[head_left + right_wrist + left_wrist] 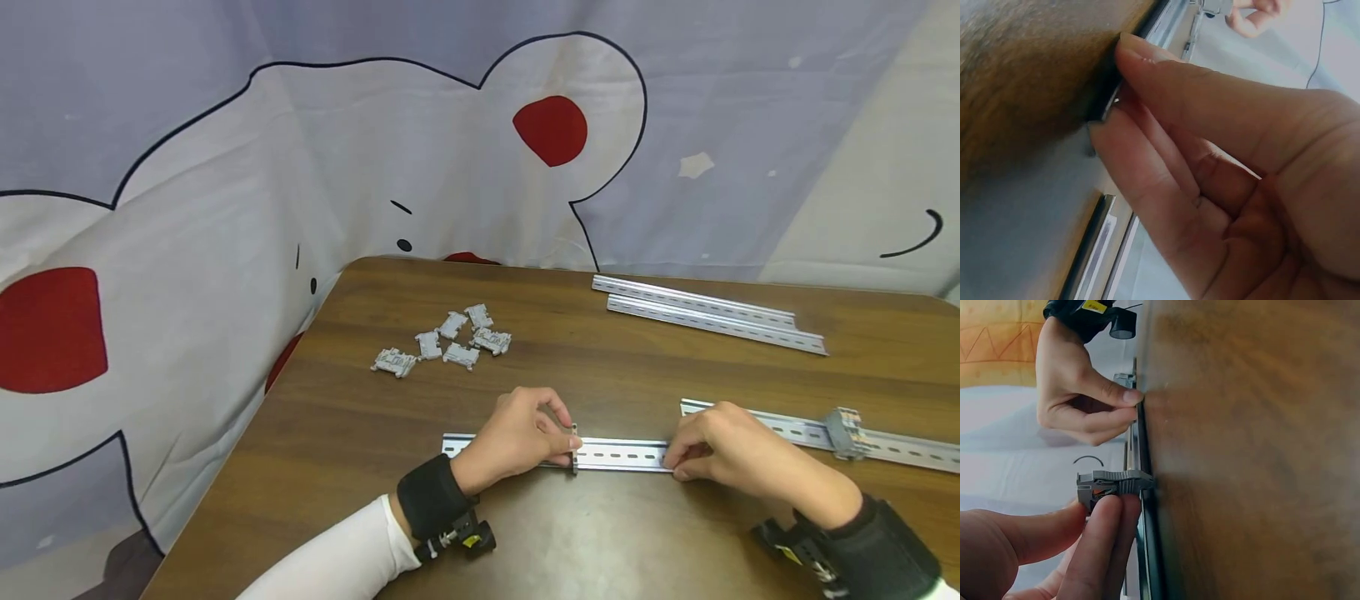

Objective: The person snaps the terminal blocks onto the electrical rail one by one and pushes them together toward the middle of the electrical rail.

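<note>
A slotted metal DIN rail [618, 455] lies across the table in front of me. With thumb and fingers, my left hand [521, 435] pinches a thin grey terminal block [1107, 484], which stands upright at the rail, partway along it. Whether the block is clipped on cannot be told. My right hand [727, 446] holds the right end of the same rail between thumb and fingers, as the right wrist view shows; the fingers [1141, 150] hide that end.
To the right, a second DIN rail [802, 429] carries grey terminal blocks [847, 433]. Two more rails [705, 312] lie at the back right. Several loose terminal blocks [461, 356] are scattered at the back left of the wooden table [360, 433]. A printed curtain [420, 150] hangs behind.
</note>
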`<action>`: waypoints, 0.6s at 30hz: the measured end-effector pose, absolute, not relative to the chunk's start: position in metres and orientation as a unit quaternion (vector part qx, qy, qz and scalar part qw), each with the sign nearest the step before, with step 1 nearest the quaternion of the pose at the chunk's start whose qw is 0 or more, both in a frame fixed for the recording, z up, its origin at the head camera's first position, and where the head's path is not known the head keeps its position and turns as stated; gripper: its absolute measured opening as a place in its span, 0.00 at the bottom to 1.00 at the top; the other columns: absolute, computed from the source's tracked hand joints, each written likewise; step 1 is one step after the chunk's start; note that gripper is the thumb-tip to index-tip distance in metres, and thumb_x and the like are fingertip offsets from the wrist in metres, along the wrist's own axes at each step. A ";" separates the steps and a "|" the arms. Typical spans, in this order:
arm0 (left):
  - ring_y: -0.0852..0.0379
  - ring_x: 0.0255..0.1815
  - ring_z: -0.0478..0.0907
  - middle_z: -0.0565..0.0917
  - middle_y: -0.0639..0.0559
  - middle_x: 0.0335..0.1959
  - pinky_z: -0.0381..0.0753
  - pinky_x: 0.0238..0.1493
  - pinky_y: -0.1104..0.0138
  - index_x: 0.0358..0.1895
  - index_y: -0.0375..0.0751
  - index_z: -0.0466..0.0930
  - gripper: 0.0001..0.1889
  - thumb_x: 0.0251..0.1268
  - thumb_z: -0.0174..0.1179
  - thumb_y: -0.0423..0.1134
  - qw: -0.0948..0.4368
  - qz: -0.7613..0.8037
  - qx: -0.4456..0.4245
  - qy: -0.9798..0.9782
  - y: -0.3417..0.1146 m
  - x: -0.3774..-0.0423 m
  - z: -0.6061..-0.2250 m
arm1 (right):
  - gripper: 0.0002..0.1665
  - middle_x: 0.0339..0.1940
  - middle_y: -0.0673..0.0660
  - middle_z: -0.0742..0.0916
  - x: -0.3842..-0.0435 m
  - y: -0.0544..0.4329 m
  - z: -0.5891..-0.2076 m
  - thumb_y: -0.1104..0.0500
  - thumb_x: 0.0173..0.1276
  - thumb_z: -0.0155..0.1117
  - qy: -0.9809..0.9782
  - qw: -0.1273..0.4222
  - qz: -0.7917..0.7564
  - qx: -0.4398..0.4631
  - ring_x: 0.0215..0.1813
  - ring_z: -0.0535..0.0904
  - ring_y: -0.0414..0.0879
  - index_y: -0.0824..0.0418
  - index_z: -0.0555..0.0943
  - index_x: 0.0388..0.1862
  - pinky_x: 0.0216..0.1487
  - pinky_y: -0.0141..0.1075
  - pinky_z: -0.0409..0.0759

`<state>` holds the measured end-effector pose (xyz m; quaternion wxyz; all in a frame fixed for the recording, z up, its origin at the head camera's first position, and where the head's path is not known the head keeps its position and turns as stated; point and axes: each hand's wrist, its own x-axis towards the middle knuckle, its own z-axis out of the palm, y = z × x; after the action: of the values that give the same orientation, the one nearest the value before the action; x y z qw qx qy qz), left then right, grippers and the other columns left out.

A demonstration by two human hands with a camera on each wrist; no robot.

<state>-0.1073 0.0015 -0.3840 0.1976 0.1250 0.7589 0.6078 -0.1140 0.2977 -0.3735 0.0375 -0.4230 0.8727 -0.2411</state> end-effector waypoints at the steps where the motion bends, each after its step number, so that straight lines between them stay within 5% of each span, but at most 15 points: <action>1: 0.53 0.23 0.86 0.87 0.49 0.24 0.84 0.27 0.63 0.37 0.34 0.78 0.09 0.57 0.69 0.30 0.193 0.605 0.127 0.762 0.003 -0.109 -0.384 | 0.12 0.26 0.35 0.84 -0.115 0.297 -0.373 0.62 0.47 0.80 0.874 0.043 -0.242 -0.419 0.28 0.75 0.25 0.45 0.86 0.26 0.27 0.24 0.76; 18: 0.55 0.20 0.85 0.85 0.51 0.20 0.84 0.24 0.64 0.34 0.35 0.79 0.08 0.55 0.71 0.30 0.190 0.596 0.126 0.770 0.023 -0.113 -0.385 | 0.13 0.22 0.33 0.82 -0.111 0.299 -0.376 0.62 0.45 0.81 0.878 0.051 -0.271 -0.392 0.24 0.73 0.24 0.44 0.85 0.23 0.25 0.21 0.71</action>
<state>-0.1129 0.0225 -0.3846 0.1898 0.1263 0.7697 0.5963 -0.1106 0.2990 -0.3762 0.0508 -0.3920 0.8776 -0.2714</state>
